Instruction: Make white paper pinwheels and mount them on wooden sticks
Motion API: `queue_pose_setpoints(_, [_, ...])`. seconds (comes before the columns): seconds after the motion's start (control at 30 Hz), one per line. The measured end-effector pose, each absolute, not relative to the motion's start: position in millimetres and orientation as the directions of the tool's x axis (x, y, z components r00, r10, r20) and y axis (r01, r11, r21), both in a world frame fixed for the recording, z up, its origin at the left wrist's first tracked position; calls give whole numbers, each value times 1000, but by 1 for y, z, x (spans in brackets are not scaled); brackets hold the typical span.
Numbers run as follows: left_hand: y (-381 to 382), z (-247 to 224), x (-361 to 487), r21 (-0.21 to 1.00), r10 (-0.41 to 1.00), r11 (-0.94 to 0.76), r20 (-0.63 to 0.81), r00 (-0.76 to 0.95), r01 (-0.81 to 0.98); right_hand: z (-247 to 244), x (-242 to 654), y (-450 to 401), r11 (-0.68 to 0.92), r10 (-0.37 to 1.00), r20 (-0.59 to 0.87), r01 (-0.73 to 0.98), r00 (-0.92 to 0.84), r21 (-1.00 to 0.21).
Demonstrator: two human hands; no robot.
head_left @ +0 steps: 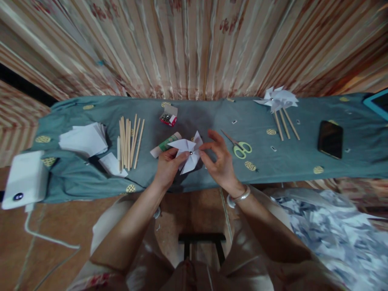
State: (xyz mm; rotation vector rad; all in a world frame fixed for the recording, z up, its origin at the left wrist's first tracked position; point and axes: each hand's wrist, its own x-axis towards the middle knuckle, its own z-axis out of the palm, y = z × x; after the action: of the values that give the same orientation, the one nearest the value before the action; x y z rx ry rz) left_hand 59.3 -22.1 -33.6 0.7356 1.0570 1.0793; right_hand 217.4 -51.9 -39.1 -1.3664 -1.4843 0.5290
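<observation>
My left hand [168, 165] pinches a white paper pinwheel [190, 161] that has a silver pin at its centre. At the pinwheel's right blade is my right hand [220, 159], its thumb and index finger close together and the other fingers raised; whether it grips the blade I cannot make out. Behind my left hand lies a green-and-white glue stick [165, 144]. A small red box of pins [169, 117] stands open farther back. Scissors with light green handles [241, 148] rest to the right of my right hand.
On the left lie several wooden sticks [129, 141], a stack of white paper [83, 139] and a white power bank [24, 178]. Finished pinwheels on sticks [280, 101], a phone [330, 139] and a blue-edged tablet [377, 104] are on the right. A paper pile [336, 234] sits below.
</observation>
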Motion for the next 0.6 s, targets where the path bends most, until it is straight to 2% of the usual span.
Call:
queue_pose_setpoints(0.17, [-22,-32,63,891,951,308,-283,123,-333,-37,214,-53,269,920,383,582,81,-768])
queue_pose_setpoints(0.33, [-21,-33,65,874,946,321,-282,158,-364,-39,215,-49,262,929,363,571,68,-778])
queue_pose_setpoints(0.6, [-20,-36,64,896,951,307,-277,137,-320,-39,211,-48,261,929,359,532,87,-805])
